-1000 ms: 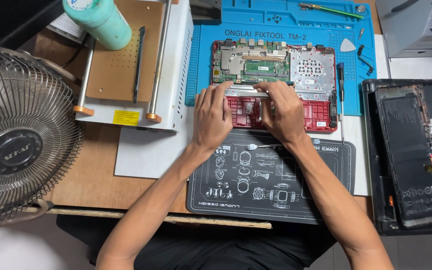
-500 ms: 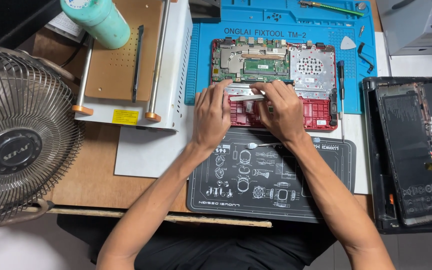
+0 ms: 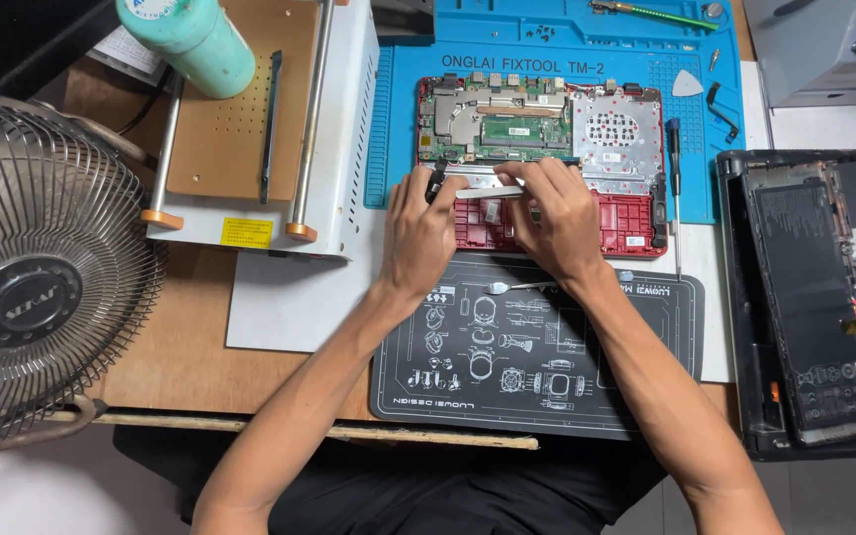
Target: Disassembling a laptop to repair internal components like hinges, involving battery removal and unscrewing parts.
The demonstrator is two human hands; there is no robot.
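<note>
Two bare forearms are reaching up from the near edge, and we are seeing them crossing a black work mat (image 3: 537, 347) printed with white tool drawings; a pair of metal tweezers (image 3: 522, 287) is lying on its far edge, between the wrists. Just beyond, the left hand (image 3: 423, 233) and the right hand (image 3: 557, 218) are resting on an opened red laptop base (image 3: 636, 213). Both hands are lying mostly flat with the fingers curled forward, and their fingertips are pinching the two ends of a slim silver strip (image 3: 487, 182) that is lying across the middle of the base, just below the green circuit board (image 3: 497, 124). The base is sitting on a blue repair mat (image 3: 398, 109), and a thin screwdriver (image 3: 675, 178) is lying just beside its right edge. We are finding a wire-guard fan (image 3: 37, 287) at the left, near the desk edge, and a second opened laptop (image 3: 814, 297) in black at the right. Farther back on the left, a white machine with a tan plate (image 3: 240, 109) is standing, with a pale green cylinder (image 3: 190, 40) over its far corner.
</note>
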